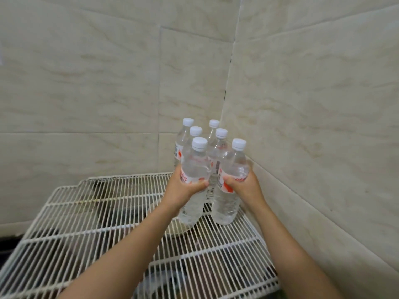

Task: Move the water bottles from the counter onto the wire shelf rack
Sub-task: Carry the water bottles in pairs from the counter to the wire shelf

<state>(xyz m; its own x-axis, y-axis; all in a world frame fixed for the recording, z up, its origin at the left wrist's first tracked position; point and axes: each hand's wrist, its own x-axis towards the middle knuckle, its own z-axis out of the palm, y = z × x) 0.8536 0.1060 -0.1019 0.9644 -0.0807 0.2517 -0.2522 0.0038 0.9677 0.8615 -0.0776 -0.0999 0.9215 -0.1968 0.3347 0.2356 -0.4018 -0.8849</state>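
Observation:
Several clear water bottles with white caps and red-and-white labels stand clustered in the far right corner of the white wire shelf rack [90, 214]. My left hand [183, 188] grips the front left bottle [195, 167] round its label. My right hand [244, 186] grips the front right bottle [234, 167] the same way. Both held bottles are upright, their bases at or just above the wires. Behind them stand the other bottles [219, 143], partly hidden.
Beige tiled walls [313, 104] meet in a corner right behind the bottles and close off the rack's right side. The rack's left and near parts carry nothing. Dark, blurred items and a pale round object [176, 229] show through the wires below.

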